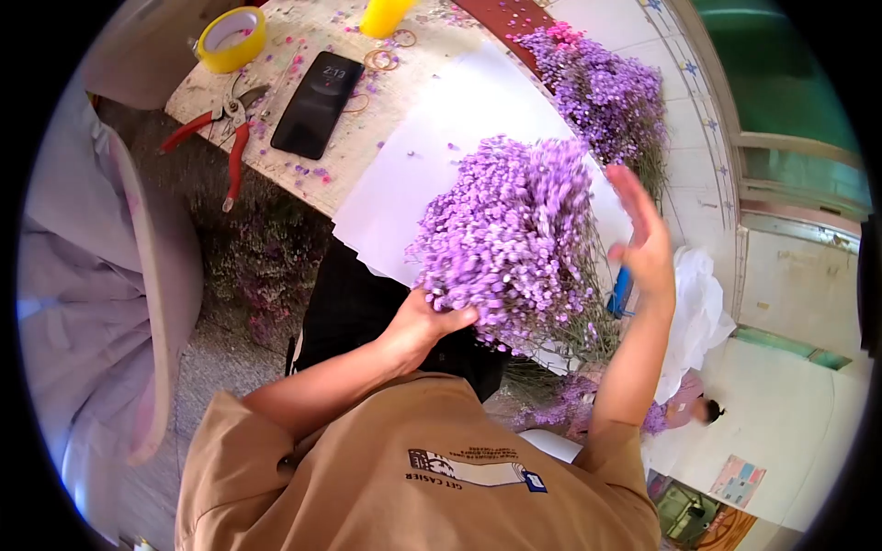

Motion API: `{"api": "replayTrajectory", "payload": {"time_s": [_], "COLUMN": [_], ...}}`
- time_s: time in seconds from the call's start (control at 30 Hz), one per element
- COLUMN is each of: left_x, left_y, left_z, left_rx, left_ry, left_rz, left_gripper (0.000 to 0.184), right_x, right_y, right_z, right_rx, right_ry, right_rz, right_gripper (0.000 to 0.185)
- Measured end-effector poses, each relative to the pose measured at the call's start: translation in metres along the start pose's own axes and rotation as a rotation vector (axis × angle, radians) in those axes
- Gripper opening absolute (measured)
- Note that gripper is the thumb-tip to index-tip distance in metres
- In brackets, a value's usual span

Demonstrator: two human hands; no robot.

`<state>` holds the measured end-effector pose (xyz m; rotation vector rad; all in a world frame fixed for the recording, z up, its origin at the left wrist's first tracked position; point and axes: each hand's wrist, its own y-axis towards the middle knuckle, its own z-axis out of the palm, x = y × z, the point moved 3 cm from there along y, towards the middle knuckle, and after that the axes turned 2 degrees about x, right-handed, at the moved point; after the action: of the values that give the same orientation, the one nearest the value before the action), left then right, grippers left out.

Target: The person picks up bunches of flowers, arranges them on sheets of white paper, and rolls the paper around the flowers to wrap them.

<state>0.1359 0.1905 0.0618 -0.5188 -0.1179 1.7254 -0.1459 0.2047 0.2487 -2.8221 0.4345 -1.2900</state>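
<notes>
A thick bunch of small purple dried flowers (514,234) lies over white paper sheets (395,193) in front of my body, its green stems toward the lower right. My left hand (423,331) grips the bunch at its near left side, thumb on top and the other fingers hidden beneath the blossoms. To the right of the bunch, my right hand (643,234) is raised with its fingers stretched out, slightly blurred, holding nothing. Just below it, a blue object (620,292) shows partly; its kind I cannot make out.
On the worktable (386,119) lie a black phone (317,106), red-handled pruning shears (230,119), a yellow tape roll (230,39) and several rubber bands (381,61). More purple flowers (606,92) lie beyond. White plastic (694,312) hangs at right; a person (689,404) is farther off.
</notes>
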Motion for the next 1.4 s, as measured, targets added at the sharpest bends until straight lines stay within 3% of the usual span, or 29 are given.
{"api": "replayTrajectory", "payload": {"time_s": [0.07, 0.1, 0.13, 0.2, 0.23, 0.33, 0.4, 0.43, 0.47, 0.53, 0.63, 0.67, 0.73, 0.8, 0.87, 0.93, 0.97, 1.0, 1.07, 1.13, 1.2, 1.23, 1.27, 1.33, 1.37, 1.4], "left_x": [0.0, 0.002, 0.007, 0.019, 0.014, 0.013, 0.011, 0.013, 0.014, 0.021, 0.026, 0.036, 0.035, 0.035, 0.032, 0.025, 0.027, 0.023, -0.01, -0.024, -0.032, -0.034, -0.035, -0.038, -0.039, -0.038], "left_y": [-0.021, -0.029, -0.03, -0.029, -0.028, -0.002, 0.007, 0.015, 0.023, 0.042, 0.068, 0.074, 0.054, 0.02, -0.004, -0.009, -0.009, -0.009, -0.012, -0.005, -0.002, 0.0, 0.003, 0.004, 0.005, 0.005], "left_z": [0.001, 0.001, 0.001, -0.001, 0.01, 0.022, 0.037, 0.042, 0.045, 0.041, 0.026, 0.01, -0.002, -0.004, -0.002, 0.004, 0.005, 0.011, 0.041, 0.054, 0.06, 0.063, 0.064, 0.066, 0.065, 0.065], "left_rx": [-0.001, 0.048, 0.051, 0.033, 0.031, 0.053, 0.012, 0.093, 0.173, 0.237, 0.177, 0.006, -0.083, -0.074, 0.075, 0.296, 0.315, 0.312, 0.283, 0.27, 0.259, 0.261, 0.26, 0.251, 0.241, 0.264], "left_ry": [0.055, 0.042, 0.048, 0.124, 0.107, 0.081, 0.053, 0.009, -0.038, 0.023, -0.028, -0.018, 0.059, 0.261, 0.498, 0.813, 0.91, 0.907, 1.362, 1.399, 1.515, 1.577, 1.574, 1.688, 1.69, 1.706], "left_rz": [0.133, 0.023, 0.032, -0.049, -0.023, -0.127, -0.104, -0.03, 0.044, 0.099, 0.197, 0.197, -0.046, -0.238, -0.377, -0.273, -0.046, -0.041, 0.405, 0.311, 0.861, 0.906, 0.907, 1.108, 1.113, 1.115], "left_gripper": [0.082, 0.095, 0.095, 0.098, 0.086, 0.072, 0.065, 0.066, 0.067, 0.06, 0.055, 0.045, 0.043, 0.042, 0.044, 0.042, 0.043, 0.043, 0.042, 0.041, 0.041, 0.041, 0.041, 0.039, 0.039, 0.038], "right_x": [-0.053, -0.086, -0.12, -0.147, -0.143, -0.118, -0.091, -0.075, -0.058, -0.01, 0.007, 0.022, 0.008, 0.007, -0.001, 0.003, 0.008, 0.013, 0.028, 0.035, 0.032, 0.027, 0.017, -0.002, -0.008, -0.014], "right_y": [0.002, 0.0, -0.003, -0.003, -0.002, -0.009, -0.016, -0.022, -0.031, -0.051, -0.085, -0.093, -0.098, -0.099, -0.099, -0.092, -0.09, -0.087, -0.077, -0.067, -0.054, -0.047, -0.041, -0.03, -0.027, -0.026], "right_z": [-0.031, -0.036, -0.03, -0.001, 0.013, 0.039, 0.035, 0.03, 0.02, -0.001, -0.023, -0.017, 0.004, 0.025, 0.04, 0.044, 0.044, 0.043, 0.041, 0.047, 0.058, 0.064, 0.064, 0.054, 0.043, 0.03], "right_rx": [-0.023, -0.017, 0.07, 0.302, 0.323, 0.293, 0.392, 0.337, 0.328, 0.087, -0.165, -0.24, -0.197, -0.028, 0.083, 0.068, 0.043, 0.047, -0.025, -0.017, 0.033, -0.025, -0.023, -0.219, -0.317, -0.37], "right_ry": [-0.048, -0.097, 0.101, 0.195, 0.148, 0.12, -0.007, -0.106, -0.111, -0.26, -0.315, -0.328, -0.323, -0.53, -0.545, -0.577, -0.623, -0.625, -0.767, -0.769, -0.759, -0.787, -0.789, -0.593, -0.426, -0.328], "right_rz": [0.102, 0.204, 0.298, 0.52, 0.45, 0.334, 0.348, 0.192, 0.193, 0.223, 0.251, 0.24, 0.279, 0.121, 0.224, 0.181, 0.149, 0.145, 0.084, 0.055, 0.035, -0.006, -0.007, 0.04, -0.014, -0.051], "right_gripper": [0.128, 0.128, 0.121, 0.113, 0.11, 0.11, 0.109, 0.089, 0.089, 0.096, 0.088, 0.093, 0.104, 0.133, 0.137, 0.138, 0.139, 0.139, 0.14, 0.138, 0.137, 0.122, 0.122, 0.096, 0.07, 0.059]}}
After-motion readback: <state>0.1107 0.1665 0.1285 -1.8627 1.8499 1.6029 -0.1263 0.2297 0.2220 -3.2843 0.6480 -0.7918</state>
